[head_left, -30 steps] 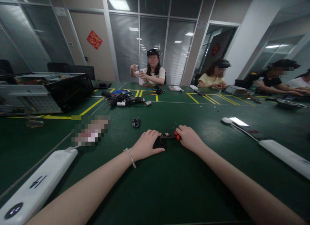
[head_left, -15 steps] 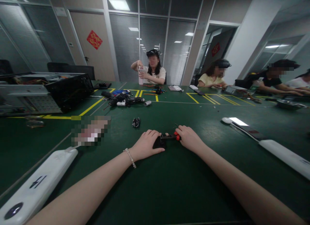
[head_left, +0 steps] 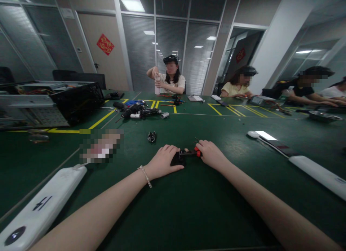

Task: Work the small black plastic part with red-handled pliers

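Observation:
My left hand (head_left: 164, 161) rests on the green table, its fingers and thumb closed around a small dark part (head_left: 178, 159) that they partly hide. In my right hand (head_left: 212, 155) is a pair of pliers (head_left: 189, 153) with red handles. Its dark jaws point left and meet the dark part beside my left fingertips; whether they grip it I cannot tell. A thin wire-like end sticks out above my right fingers. Beyond my left hand, a small black and silver piece (head_left: 151, 136) lies by itself.
A cluster of black tools and parts (head_left: 135, 110) lies farther back. An open computer case (head_left: 54, 103) stands at the left. White devices on stands flank me, left (head_left: 45, 204) and right (head_left: 319, 171). Across the table a person (head_left: 173, 78) holds a bottle (head_left: 157, 86); others sit at the right.

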Demonstrator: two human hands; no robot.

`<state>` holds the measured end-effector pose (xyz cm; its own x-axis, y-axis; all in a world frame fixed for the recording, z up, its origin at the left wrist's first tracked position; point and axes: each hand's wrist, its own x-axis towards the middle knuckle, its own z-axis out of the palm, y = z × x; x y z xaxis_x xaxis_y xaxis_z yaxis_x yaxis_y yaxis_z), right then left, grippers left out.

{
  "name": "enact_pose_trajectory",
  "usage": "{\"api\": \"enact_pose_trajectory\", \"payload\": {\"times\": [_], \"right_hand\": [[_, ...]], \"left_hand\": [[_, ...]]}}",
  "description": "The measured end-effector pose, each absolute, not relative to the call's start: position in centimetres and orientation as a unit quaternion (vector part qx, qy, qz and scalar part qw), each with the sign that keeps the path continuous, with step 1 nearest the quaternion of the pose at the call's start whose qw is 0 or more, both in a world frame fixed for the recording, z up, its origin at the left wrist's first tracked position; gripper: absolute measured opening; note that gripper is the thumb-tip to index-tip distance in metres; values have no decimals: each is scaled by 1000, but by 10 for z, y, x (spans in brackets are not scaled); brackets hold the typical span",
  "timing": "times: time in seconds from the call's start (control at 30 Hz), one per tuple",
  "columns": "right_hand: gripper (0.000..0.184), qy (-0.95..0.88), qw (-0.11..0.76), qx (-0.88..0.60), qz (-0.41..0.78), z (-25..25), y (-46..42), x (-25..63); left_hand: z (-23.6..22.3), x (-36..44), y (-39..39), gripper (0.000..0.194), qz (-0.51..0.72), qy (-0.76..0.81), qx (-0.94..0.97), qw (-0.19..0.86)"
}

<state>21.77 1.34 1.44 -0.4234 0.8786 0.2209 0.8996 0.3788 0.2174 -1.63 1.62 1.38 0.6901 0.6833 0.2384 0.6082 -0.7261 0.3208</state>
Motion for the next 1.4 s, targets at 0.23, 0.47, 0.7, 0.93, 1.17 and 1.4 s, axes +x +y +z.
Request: {"api": "enact_pose_trajectory", "payload": {"times": [0.23,0.47,0.7,0.93,1.17,1.4], "right_hand": [[33,-827,37,-541,-150,14,13,217],[34,-832,42,-533,-151,14,13,217],[32,-830,33,-534,-154,14,13,217],[33,-830,37,-537,-147,15,12,217],[34,-831,35,-536,-145,16,13,217],[34,-832,35,-536,-143,15,12,217]], "left_hand": [[13,-17,17,58,169,354,913,111],[15,-16,16,57,169,356,912,111],[14,-16,16,55,168,358,912,110],[12,-17,17,56,176,352,913,109],[15,-17,16,56,169,357,911,117],[16,-17,15,57,162,359,912,116]]}}
